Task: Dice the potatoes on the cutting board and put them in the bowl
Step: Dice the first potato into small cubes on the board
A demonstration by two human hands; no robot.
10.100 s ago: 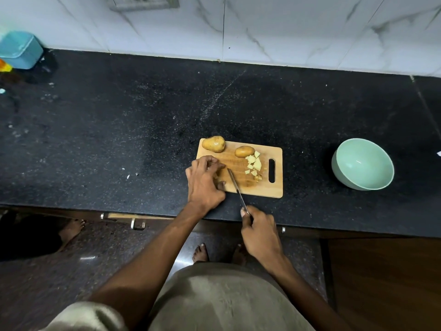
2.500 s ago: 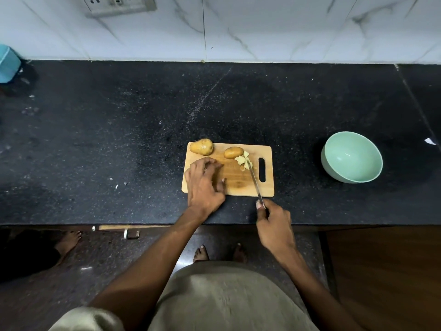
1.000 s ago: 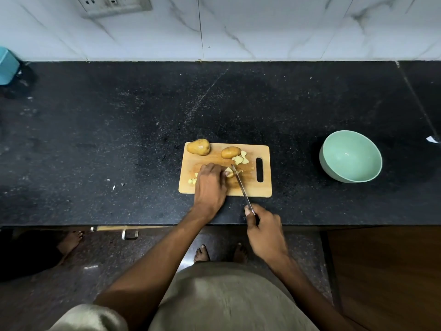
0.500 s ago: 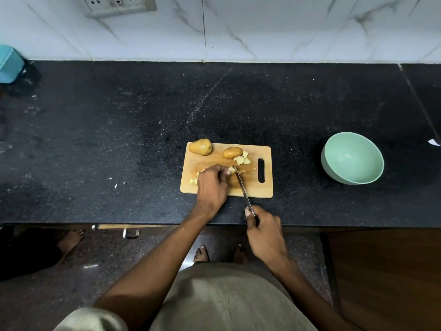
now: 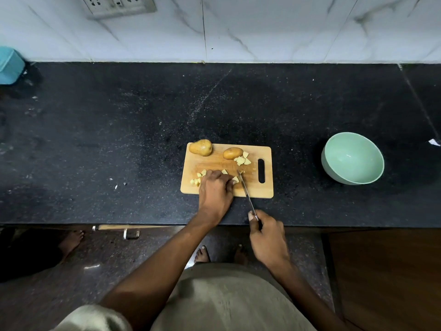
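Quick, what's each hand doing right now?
Left hand: fingers curled on a potato piece on the board.
Right hand: gripping the knife.

Black speckled counter (image 5: pixel 238 103) below white marble wall tiles (image 5: pixel 262 27).

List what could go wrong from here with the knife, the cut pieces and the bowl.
1. The left hand holds potato pieces right beside the knife blade; its fingers could get nicked on the next cut.
2. Diced pieces lie near the cutting board's left edge and may slide onto the counter.
3. The bowl stands well right of the board, so pieces may drop in transfer.
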